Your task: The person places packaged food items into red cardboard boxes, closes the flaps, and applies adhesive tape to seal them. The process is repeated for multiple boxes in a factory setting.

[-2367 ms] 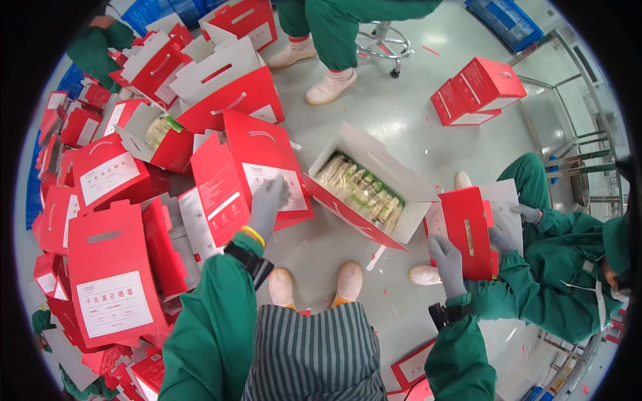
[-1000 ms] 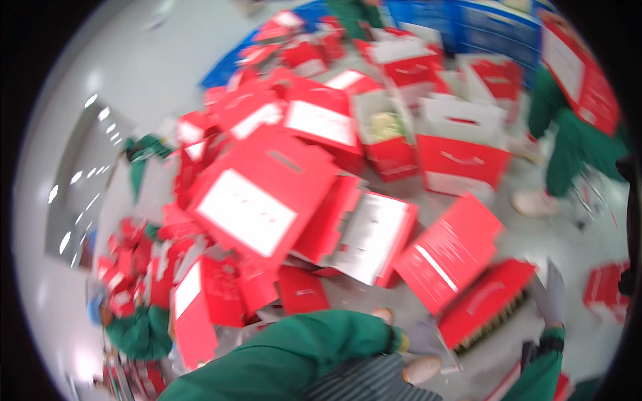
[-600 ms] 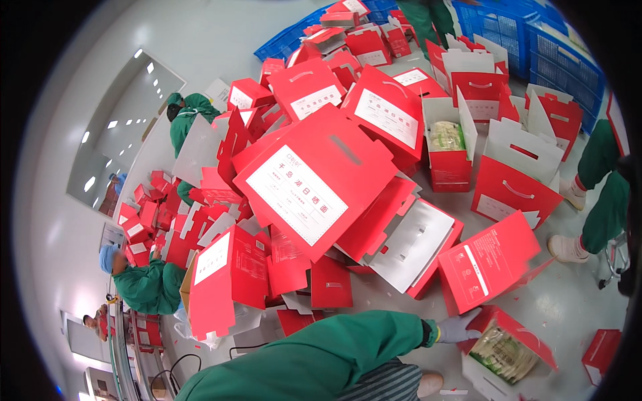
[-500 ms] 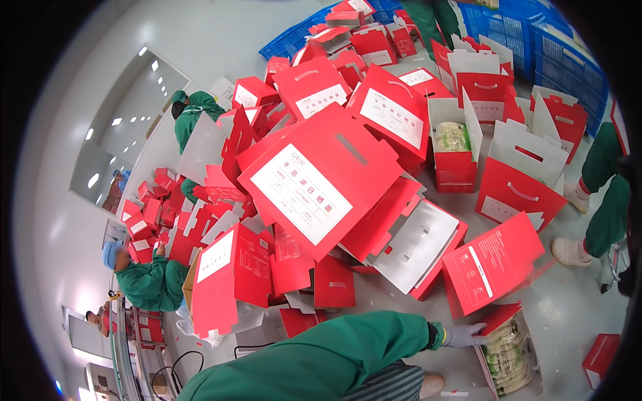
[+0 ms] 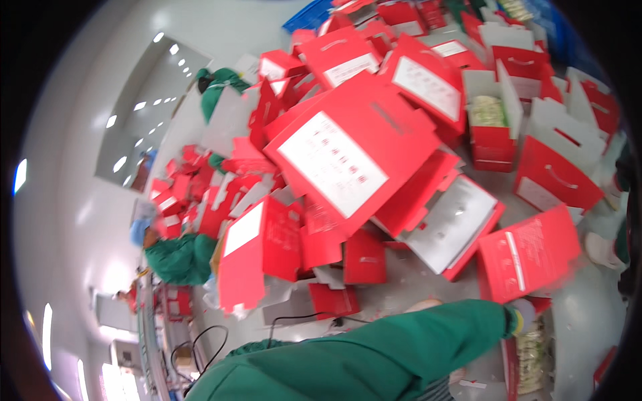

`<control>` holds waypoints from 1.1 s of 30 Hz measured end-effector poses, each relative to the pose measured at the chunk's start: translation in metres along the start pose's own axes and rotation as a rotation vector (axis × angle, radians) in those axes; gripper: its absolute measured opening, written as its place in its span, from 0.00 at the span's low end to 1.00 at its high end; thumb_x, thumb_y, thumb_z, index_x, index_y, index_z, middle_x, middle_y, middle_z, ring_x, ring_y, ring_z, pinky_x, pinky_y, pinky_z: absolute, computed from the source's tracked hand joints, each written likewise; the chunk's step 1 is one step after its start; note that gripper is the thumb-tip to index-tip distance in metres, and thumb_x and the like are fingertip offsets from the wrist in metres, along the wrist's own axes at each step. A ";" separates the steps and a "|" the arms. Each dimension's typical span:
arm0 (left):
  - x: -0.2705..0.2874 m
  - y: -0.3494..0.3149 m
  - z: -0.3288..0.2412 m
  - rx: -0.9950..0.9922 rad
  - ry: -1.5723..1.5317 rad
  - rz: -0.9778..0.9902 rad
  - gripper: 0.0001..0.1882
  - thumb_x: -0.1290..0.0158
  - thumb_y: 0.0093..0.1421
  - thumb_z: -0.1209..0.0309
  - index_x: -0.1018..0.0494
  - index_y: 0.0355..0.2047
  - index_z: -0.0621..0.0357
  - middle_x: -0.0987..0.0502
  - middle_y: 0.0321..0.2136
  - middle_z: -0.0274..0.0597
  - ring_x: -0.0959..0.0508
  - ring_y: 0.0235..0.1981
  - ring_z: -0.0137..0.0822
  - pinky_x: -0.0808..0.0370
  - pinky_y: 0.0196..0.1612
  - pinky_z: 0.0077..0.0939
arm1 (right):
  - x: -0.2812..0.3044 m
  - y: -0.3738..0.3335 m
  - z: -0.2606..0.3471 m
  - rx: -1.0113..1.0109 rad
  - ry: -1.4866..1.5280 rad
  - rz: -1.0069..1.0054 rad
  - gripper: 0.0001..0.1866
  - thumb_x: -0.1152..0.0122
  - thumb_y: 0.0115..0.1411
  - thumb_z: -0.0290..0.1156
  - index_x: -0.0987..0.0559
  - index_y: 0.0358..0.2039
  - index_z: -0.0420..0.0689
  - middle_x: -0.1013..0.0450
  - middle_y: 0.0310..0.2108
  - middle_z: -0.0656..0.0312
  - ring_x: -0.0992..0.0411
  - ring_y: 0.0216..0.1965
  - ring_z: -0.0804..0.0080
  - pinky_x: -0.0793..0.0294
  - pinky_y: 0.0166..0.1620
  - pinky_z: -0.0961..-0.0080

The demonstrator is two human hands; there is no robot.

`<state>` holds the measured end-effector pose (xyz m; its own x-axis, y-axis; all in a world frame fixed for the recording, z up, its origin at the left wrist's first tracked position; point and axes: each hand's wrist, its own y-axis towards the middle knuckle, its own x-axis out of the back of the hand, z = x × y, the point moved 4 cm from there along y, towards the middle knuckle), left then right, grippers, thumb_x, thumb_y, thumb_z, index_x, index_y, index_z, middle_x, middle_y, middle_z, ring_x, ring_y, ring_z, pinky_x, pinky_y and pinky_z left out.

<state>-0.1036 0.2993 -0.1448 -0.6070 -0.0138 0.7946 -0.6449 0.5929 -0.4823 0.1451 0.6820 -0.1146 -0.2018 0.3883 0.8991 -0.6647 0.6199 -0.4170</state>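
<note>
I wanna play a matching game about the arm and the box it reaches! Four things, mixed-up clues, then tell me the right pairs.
Things:
1. left sleeve
2. wristband
3. left hand
4. wrapped packets

Clues:
A. inside an open box
B. gloved in grey
C. green
D. yellow

Right pairs: 1-C, 2-D, 3-B, 4-A

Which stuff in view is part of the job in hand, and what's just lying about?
Job in hand:
left hand, gloved, at the open red box
open red box
wrapped bundles inside it
probably the nearby striped red box

Apparently just lying about:
black cable
loose pale strip
</note>
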 end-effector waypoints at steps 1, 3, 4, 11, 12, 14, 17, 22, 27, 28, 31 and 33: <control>0.009 -0.008 0.006 0.102 -0.046 0.021 0.16 0.35 0.48 0.59 0.14 0.34 0.54 0.16 0.33 0.53 0.15 0.36 0.53 0.19 0.35 0.46 | 0.010 -0.011 -0.004 -0.016 0.027 -0.028 0.37 0.32 0.60 0.49 0.27 0.60 0.33 0.26 0.54 0.39 0.23 0.46 0.65 0.27 0.55 0.68; 0.048 -0.037 0.016 0.128 -0.213 0.008 0.15 0.37 0.47 0.63 0.14 0.33 0.57 0.16 0.34 0.57 0.15 0.35 0.56 0.18 0.36 0.49 | 0.035 -0.041 -0.003 -0.031 0.091 -0.064 0.39 0.31 0.60 0.50 0.28 0.62 0.33 0.27 0.55 0.39 0.23 0.47 0.66 0.27 0.55 0.68; 0.077 -0.053 0.009 0.025 -0.156 -0.016 0.12 0.40 0.48 0.68 0.16 0.29 0.62 0.16 0.27 0.57 0.14 0.31 0.55 0.19 0.31 0.48 | 0.054 -0.062 0.002 -0.039 0.123 -0.080 0.40 0.30 0.60 0.51 0.29 0.62 0.32 0.27 0.56 0.38 0.23 0.47 0.66 0.28 0.56 0.69; 0.306 -0.217 -0.057 -0.281 -0.287 -0.171 0.16 0.46 0.55 0.62 0.18 0.25 0.64 0.19 0.22 0.56 0.16 0.28 0.55 0.20 0.33 0.44 | 0.273 -0.302 0.108 -0.281 0.422 -0.022 0.37 0.32 0.64 0.44 0.30 0.63 0.30 0.25 0.53 0.38 0.26 0.52 0.52 0.30 0.58 0.63; 0.331 -0.250 -0.065 -0.370 -0.260 -0.169 0.18 0.46 0.57 0.60 0.18 0.24 0.64 0.20 0.21 0.55 0.17 0.28 0.54 0.21 0.33 0.45 | 0.306 -0.345 0.132 -0.061 0.397 -0.180 0.34 0.33 0.65 0.40 0.31 0.63 0.29 0.23 0.49 0.39 0.25 0.49 0.51 0.28 0.55 0.62; 0.379 -0.315 -0.075 -0.539 -0.201 -0.176 0.21 0.48 0.59 0.57 0.19 0.24 0.64 0.20 0.21 0.54 0.17 0.27 0.53 0.21 0.34 0.45 | 0.353 -0.428 0.174 0.438 0.515 -0.504 0.25 0.37 0.68 0.31 0.27 0.59 0.27 0.19 0.38 0.43 0.23 0.38 0.55 0.24 0.46 0.64; 0.433 -0.408 -0.077 -0.524 -0.173 -0.188 0.23 0.48 0.60 0.54 0.20 0.22 0.63 0.21 0.20 0.53 0.19 0.25 0.52 0.23 0.33 0.46 | 0.390 -0.514 0.185 0.321 0.626 -0.386 0.20 0.35 0.68 0.31 0.21 0.52 0.26 0.19 0.39 0.45 0.24 0.36 0.60 0.24 0.43 0.66; 0.471 -0.577 -0.042 -1.359 0.453 -0.562 0.15 0.45 0.62 0.65 0.22 0.47 0.58 0.27 0.22 0.51 0.25 0.23 0.52 0.28 0.29 0.44 | 0.399 -0.640 0.189 0.199 0.512 -0.237 0.17 0.39 0.66 0.31 0.19 0.46 0.29 0.20 0.43 0.47 0.24 0.39 0.63 0.24 0.43 0.65; 0.408 -0.656 0.040 -0.429 -0.075 0.066 0.29 0.50 0.70 0.49 0.23 0.31 0.68 0.30 0.20 0.62 0.26 0.23 0.53 0.32 0.28 0.45 | 0.305 -0.710 0.219 0.104 0.820 0.196 0.15 0.38 0.64 0.29 0.19 0.47 0.33 0.21 0.38 0.66 0.28 0.36 0.82 0.27 0.40 0.77; 0.392 -0.673 0.029 -0.742 0.000 -0.053 0.26 0.50 0.71 0.52 0.22 0.32 0.67 0.29 0.20 0.61 0.26 0.24 0.54 0.31 0.30 0.44 | 0.275 -0.715 0.229 0.100 0.865 0.194 0.13 0.38 0.64 0.30 0.18 0.44 0.33 0.21 0.35 0.67 0.28 0.34 0.83 0.28 0.38 0.77; 0.380 -0.708 0.036 -0.699 0.251 -0.081 0.12 0.48 0.65 0.70 0.26 0.47 0.59 0.23 0.29 0.53 0.21 0.31 0.56 0.24 0.33 0.44 | 0.258 -0.733 0.229 0.078 0.493 0.063 0.14 0.38 0.66 0.34 0.17 0.35 0.32 0.23 0.25 0.69 0.30 0.27 0.84 0.32 0.30 0.75; 0.374 -0.722 0.037 -0.557 0.007 -0.183 0.14 0.47 0.66 0.67 0.26 0.48 0.61 0.22 0.32 0.55 0.20 0.34 0.55 0.23 0.37 0.41 | 0.263 -0.749 0.243 0.294 0.485 -0.114 0.13 0.34 0.63 0.36 0.19 0.27 0.39 0.31 0.17 0.57 0.29 0.20 0.73 0.32 0.25 0.70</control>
<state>0.1174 -0.1641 0.4870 -0.5048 -0.1520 0.8498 -0.3963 0.9153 -0.0717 0.4151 0.1542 0.4662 0.1899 0.6411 0.7435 -0.8488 0.4879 -0.2039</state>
